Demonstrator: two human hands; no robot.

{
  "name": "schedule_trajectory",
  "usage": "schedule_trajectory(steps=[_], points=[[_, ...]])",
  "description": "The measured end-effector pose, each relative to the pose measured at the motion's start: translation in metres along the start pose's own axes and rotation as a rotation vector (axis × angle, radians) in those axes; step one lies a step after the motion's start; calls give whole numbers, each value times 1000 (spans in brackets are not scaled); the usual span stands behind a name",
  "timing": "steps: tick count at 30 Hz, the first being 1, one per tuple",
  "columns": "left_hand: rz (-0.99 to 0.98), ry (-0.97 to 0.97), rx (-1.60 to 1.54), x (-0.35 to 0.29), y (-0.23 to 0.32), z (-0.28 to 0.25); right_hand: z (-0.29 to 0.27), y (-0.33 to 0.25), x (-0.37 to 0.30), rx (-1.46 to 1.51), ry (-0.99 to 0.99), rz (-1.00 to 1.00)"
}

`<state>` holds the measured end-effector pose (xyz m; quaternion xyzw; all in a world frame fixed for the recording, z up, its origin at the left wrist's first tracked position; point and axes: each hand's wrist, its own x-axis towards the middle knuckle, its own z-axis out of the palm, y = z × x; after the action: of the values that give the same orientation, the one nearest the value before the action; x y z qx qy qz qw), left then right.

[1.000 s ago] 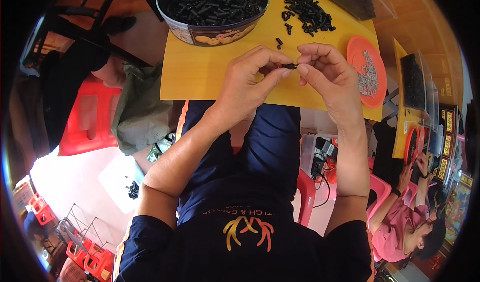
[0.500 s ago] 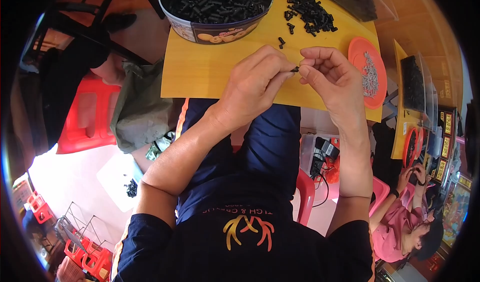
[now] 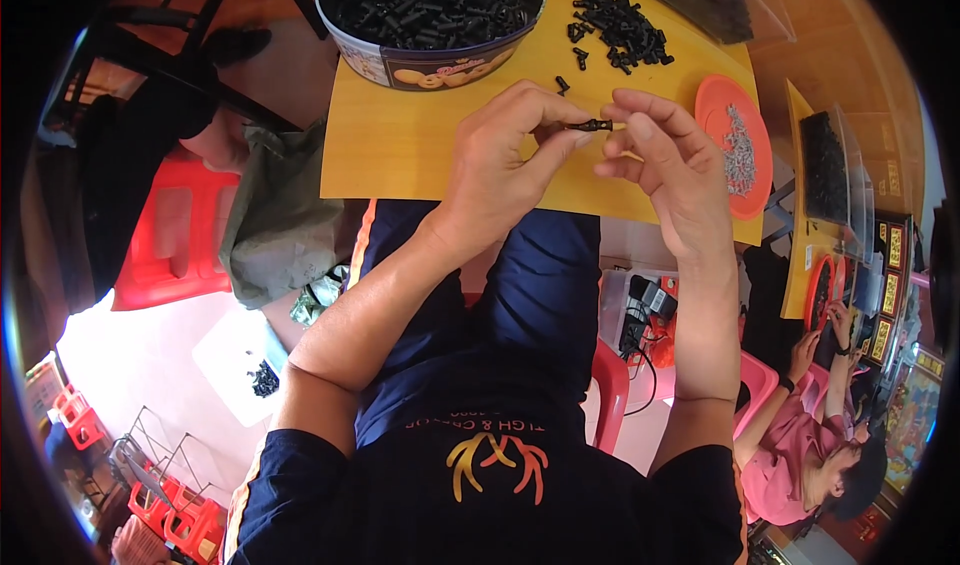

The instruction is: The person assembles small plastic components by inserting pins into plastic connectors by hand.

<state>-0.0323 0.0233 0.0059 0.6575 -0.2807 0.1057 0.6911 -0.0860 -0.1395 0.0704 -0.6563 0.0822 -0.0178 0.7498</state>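
Note:
A small black plastic part (image 3: 594,126) is pinched between the thumb and forefinger of my left hand (image 3: 500,165), above the yellow tabletop (image 3: 390,145). Just right of its tip is my right hand (image 3: 665,160), fingers apart and curved, with nothing visible in them. Behind my hands, one loose black part (image 3: 562,86) lies on the table. Farther back spreads a pile of similar black parts (image 3: 625,30). An oval tin (image 3: 440,73) full of black pieces stands at the far left of the table. Right of my right hand sits an orange-red plate (image 3: 712,100) holding small silvery pieces (image 3: 740,153).
A clear container of black pieces (image 3: 700,0) stands at the table's far right. Beyond the right edge, a person in pink (image 3: 795,455) sits by another yellow table. On the left are a red stool (image 3: 170,235) and a dark green cloth (image 3: 280,225).
My right fingers have come away from the black part and opened. More of the part now shows in my left pinch. The person at the right has moved their hands.

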Motion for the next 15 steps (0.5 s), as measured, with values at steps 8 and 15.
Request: schedule_trajectory(steps=[8, 15], points=[[64, -43, -87, 2, 10, -2, -7, 25, -7, 390, -248, 247], [1, -150, -132, 1, 22, -8, -5, 27, -8, 503, -287, 294]])
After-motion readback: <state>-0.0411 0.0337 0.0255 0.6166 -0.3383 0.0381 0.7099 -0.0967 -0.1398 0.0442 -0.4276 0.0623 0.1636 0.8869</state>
